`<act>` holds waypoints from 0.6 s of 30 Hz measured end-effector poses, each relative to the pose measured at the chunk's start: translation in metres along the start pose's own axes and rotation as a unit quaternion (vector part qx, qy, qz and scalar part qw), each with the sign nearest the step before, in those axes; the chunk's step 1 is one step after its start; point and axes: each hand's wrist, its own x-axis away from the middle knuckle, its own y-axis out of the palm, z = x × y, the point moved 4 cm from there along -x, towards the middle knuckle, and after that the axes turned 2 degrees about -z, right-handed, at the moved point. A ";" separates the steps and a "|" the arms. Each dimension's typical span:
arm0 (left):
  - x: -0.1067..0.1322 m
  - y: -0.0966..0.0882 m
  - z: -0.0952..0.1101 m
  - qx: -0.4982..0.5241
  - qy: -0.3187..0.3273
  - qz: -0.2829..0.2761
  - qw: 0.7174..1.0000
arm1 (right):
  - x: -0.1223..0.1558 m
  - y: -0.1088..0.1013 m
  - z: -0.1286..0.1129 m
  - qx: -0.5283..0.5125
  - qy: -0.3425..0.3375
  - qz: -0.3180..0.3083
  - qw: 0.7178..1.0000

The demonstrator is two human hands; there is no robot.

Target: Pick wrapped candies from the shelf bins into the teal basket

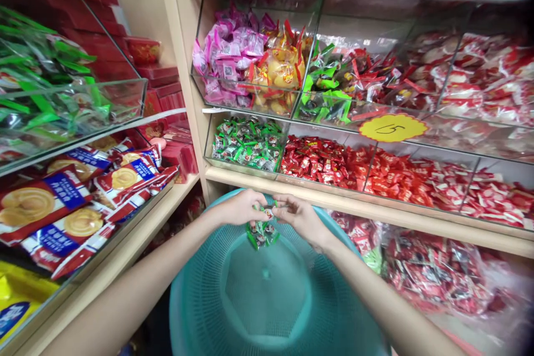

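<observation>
My left hand (241,207) and my right hand (301,217) meet over a teal plastic basket (267,295). Both are closed on a bunch of green-wrapped candies (262,232) that hangs between them just above the basket's far side. The basket's inside shows nothing else. Straight ahead, a clear shelf bin (247,143) holds more of the same green-wrapped candies.
Clear bins to the right hold red-wrapped candies (321,162), with pink (227,58) and yellow (281,69) packets above. A yellow price tag (392,128) reads 5. Left shelves carry biscuit packs (79,200) and green packets (37,78). Bagged red sweets (434,272) lie under the shelf.
</observation>
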 end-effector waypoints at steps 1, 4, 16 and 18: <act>-0.006 0.002 -0.002 -0.013 -0.012 -0.008 1.000 | -0.002 -0.004 0.004 0.008 0.013 0.007 1.000; -0.019 0.009 -0.011 -0.011 -0.042 -0.019 0.999 | -0.004 -0.015 0.019 -0.005 0.057 0.037 0.998; -0.014 -0.038 -0.033 -0.109 -0.030 0.066 0.991 | -0.001 -0.046 0.068 -0.030 0.202 0.043 0.978; 0.001 -0.058 -0.036 -0.146 0.007 0.135 0.980 | -0.002 -0.048 0.080 -0.035 0.225 0.070 0.971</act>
